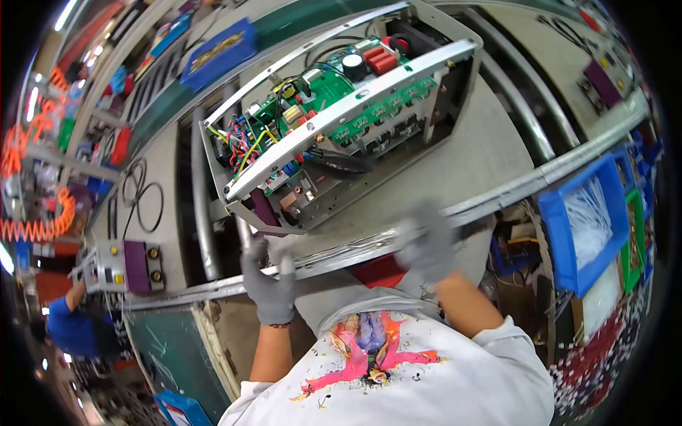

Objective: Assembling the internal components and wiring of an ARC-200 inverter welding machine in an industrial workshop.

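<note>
In front of me on a board stands an open metal chassis [334, 142] with a green circuit board [327, 82], red and black cylindrical parts and bundled coloured wires at its left end. My left hand [271, 287], in a grey glove, is at the metal rail [327, 264] below the chassis's near left corner. Its fingers point up and stand apart, with nothing visible between them. My right hand [426, 245], gloved in grey too, hovers by the same rail farther right. Motion smears its fingers, so any small thing in them is hidden.
Steel rollers [204, 206] run on both sides of the board. A purple-fronted metal unit [128, 266] sits at left, beside a looped black cable [142, 195]. Blue bins hold white cable ties [588, 220] at right. Another person's blue sleeve [78, 326] shows far left.
</note>
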Tool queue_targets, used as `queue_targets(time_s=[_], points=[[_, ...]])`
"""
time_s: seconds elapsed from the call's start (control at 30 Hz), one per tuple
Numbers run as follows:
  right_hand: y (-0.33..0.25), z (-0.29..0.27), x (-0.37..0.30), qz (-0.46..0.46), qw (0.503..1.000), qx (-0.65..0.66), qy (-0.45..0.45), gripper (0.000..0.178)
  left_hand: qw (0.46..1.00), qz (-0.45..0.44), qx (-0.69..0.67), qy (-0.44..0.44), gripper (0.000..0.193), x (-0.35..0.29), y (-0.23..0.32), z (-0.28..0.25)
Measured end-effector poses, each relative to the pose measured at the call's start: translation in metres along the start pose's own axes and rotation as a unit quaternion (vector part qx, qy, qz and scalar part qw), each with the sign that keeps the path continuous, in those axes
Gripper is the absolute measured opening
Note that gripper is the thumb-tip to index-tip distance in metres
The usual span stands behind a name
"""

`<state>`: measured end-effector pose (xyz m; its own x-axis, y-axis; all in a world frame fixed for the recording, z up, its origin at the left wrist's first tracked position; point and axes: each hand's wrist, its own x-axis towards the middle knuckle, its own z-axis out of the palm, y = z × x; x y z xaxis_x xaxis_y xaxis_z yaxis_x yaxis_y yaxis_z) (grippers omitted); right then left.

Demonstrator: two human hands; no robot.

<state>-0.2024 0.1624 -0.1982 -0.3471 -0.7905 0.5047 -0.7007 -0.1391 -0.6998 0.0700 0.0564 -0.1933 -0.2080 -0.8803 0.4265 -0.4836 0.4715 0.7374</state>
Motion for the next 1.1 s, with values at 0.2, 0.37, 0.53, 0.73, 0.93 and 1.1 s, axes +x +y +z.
queue_targets(time_s=[0.2, 0.37, 0.53, 0.73, 0.93, 1.1], points=[[0.031, -0.024, 0.138, -0.038, 0.985, 0.147, 0.083, 0.058, 0.985, -0.075, -0.139, 0.072, 0.061, 0.052, -0.014, -0.009], [0.039, 0.029, 0.154, 0.055, 0.998, -0.039, -0.008, 0.042, 0.981, -0.150, -0.053, 0.113, 0.033, 0.067, -0.037, -0.043], [-0.005, 0.021, 0.111, 0.108, 0.990, -0.091, -0.030, 0.038, 0.981, -0.139, -0.081, 0.111, 0.030, 0.057, -0.076, -0.073], [-0.012, -0.017, 0.050, 0.096, 0.995, 0.019, -0.001, 0.049, 0.973, -0.165, -0.054, -0.149, 0.055, 0.069, -0.048, -0.106], [0.061, -0.307, -0.012, 0.125, 0.871, -0.382, 0.281, 0.043, 0.987, 0.092, -0.078, 0.101, 0.067, 0.089, 0.055, -0.164], [0.193, -0.433, -0.127, 0.419, 0.751, -0.487, -0.155, 0.036, 0.924, 0.204, 0.238, -0.219, 0.042, 0.176, 0.098, -0.140]])
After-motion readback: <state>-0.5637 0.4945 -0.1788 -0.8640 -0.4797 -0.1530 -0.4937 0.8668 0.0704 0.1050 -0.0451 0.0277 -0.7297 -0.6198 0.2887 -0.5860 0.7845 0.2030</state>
